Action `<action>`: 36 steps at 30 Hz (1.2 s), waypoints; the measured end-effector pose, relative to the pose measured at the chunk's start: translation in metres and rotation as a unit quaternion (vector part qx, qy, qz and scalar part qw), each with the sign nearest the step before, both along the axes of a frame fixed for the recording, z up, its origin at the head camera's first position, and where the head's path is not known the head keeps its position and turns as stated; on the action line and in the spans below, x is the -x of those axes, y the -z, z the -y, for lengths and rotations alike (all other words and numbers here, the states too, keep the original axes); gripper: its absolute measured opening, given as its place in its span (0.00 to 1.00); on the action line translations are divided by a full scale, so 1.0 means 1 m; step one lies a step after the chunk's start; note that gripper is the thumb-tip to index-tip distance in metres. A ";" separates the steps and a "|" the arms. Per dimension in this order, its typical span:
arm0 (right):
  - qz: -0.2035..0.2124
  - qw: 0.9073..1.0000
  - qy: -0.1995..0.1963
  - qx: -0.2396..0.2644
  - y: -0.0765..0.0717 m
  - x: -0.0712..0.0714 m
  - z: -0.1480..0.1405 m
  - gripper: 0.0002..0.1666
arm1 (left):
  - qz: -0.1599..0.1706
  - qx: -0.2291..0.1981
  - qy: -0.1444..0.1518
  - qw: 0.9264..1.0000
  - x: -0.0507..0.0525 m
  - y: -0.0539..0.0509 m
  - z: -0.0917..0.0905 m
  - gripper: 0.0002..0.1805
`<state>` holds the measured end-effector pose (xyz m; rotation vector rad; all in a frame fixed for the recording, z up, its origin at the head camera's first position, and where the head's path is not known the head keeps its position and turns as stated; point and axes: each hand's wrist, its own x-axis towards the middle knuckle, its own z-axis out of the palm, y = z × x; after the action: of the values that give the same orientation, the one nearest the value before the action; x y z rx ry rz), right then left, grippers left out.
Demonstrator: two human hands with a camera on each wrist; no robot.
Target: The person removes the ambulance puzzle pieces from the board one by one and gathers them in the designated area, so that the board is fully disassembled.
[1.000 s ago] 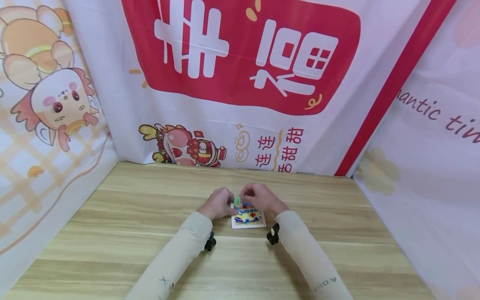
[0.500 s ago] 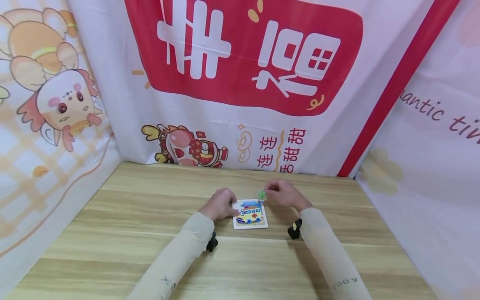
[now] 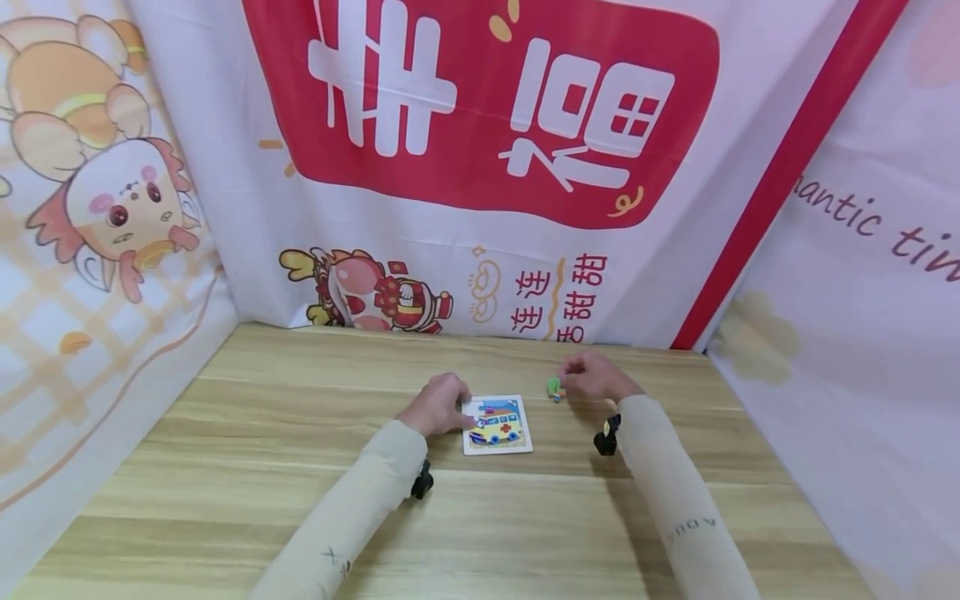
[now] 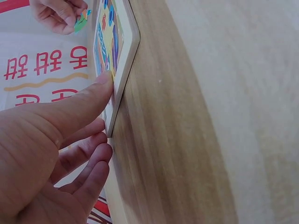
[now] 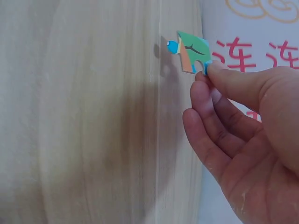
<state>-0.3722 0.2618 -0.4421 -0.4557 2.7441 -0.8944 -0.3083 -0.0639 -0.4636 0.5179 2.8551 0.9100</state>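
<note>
A small square jigsaw puzzle (image 3: 498, 448) in a pale frame lies flat on the wooden table, its picture a yellow ambulance with a red cross. My left hand (image 3: 437, 406) holds it by its left side; in the left wrist view the thumb (image 4: 100, 86) lies on the puzzle's face and the fingers curl at its corner. To the right, my right hand (image 3: 597, 377) pinches a green puzzle piece (image 5: 194, 49) by one edge between thumb and fingertips. The piece also has orange and blue patches and a round blue tab, and is held above the table, apart from the puzzle.
The wooden table (image 3: 315, 500) carries the puzzle near its middle. White printed cloth (image 3: 480, 196) hangs behind it, and further cloths stand along the left and right sides. A small black device (image 3: 606, 435) is strapped at each wrist.
My right hand has lifted the green piece away from the puzzle's upper part and carried it to the right. My left hand stays at the puzzle's left side.
</note>
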 end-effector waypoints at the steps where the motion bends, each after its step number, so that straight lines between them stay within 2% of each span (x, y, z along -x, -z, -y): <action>1: 0.007 1.000 0.007 -0.005 0.001 0.002 -0.002 0.10 | 0.001 -0.001 0.002 1.000 0.000 0.000 0.000 0.19; 7: 0.026 0.999 0.029 -0.018 0.006 0.012 -0.007 0.09 | -0.004 0.002 0.002 1.000 -0.001 -0.003 -0.001 0.20; 12: 0.011 0.999 0.023 -0.030 0.007 0.016 -0.005 0.09 | -0.005 0.004 -0.004 1.000 -0.002 -0.006 -0.002 0.22; 18: -0.014 0.998 0.015 -0.067 0.008 0.017 -0.002 0.08 | 0.005 0.000 -0.007 1.000 -0.003 -0.004 -0.002 0.22; 23: -0.008 0.996 0.016 -0.088 0.006 0.017 -0.001 0.08 | 0.003 0.002 -0.010 1.000 -0.004 -0.003 -0.001 0.22; 25: -0.010 0.995 0.008 -0.101 0.003 0.016 0.000 0.07 | 0.003 0.001 -0.011 1.000 -0.004 -0.003 -0.001 0.22; 31: -0.035 0.987 -0.048 -0.148 -0.013 0.006 0.016 0.06 | 0.001 0.002 -0.010 1.000 -0.004 -0.004 -0.001 0.22; 36: -0.053 0.982 -0.103 -0.151 -0.018 -0.002 0.040 0.08 | 0.000 0.004 -0.009 1.000 -0.004 -0.003 -0.001 0.22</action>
<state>-0.3698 0.2218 -0.4239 -0.7273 2.7939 -0.4053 -0.3048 -0.0624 -0.4602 0.4922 2.8660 0.9020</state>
